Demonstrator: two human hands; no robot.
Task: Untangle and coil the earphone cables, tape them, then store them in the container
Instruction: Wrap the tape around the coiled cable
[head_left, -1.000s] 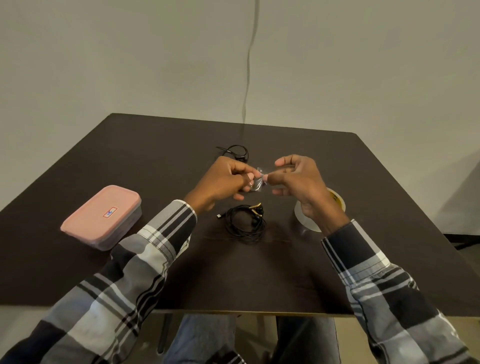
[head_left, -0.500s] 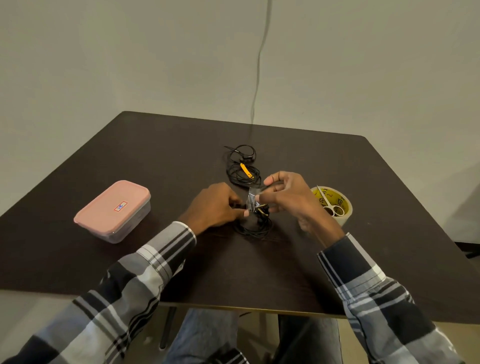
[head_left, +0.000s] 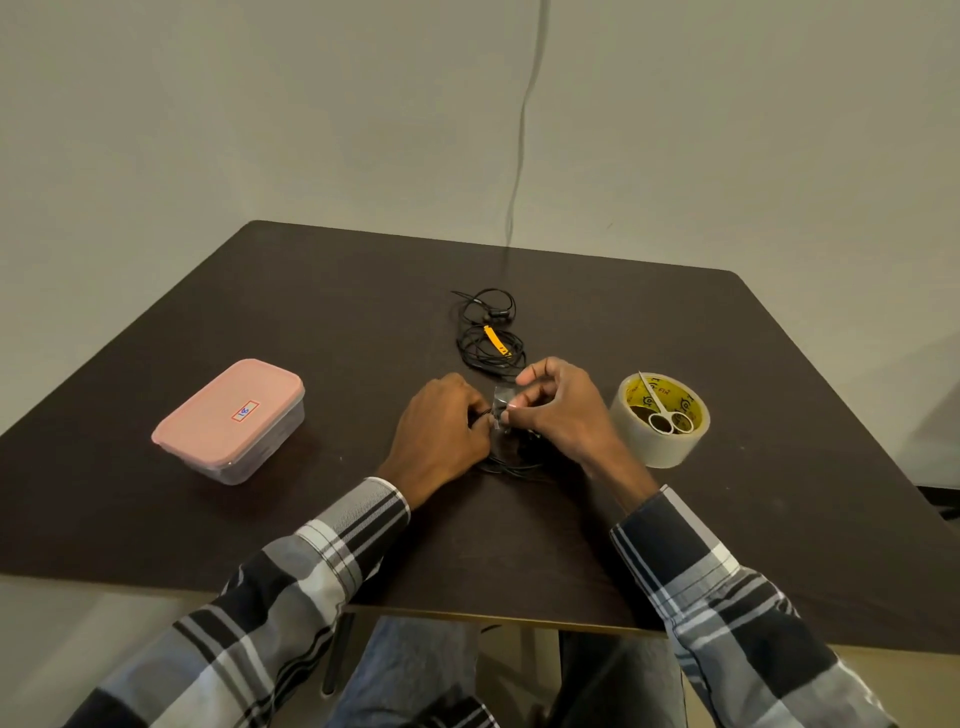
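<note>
Two earphone cables (head_left: 491, 338), one container (head_left: 228, 421), one tape roll (head_left: 658, 441), one scissors (head_left: 667, 415).

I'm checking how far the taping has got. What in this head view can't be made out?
- Coiled earphone cable: mostly hidden under the left hand and right hand, so whether the tape piece is wrapped round it is unclear.
- Pink container: lid on, contents hidden; label too small to read.
- Scissors in the tape roll: handles sit partly inside the core.
</note>
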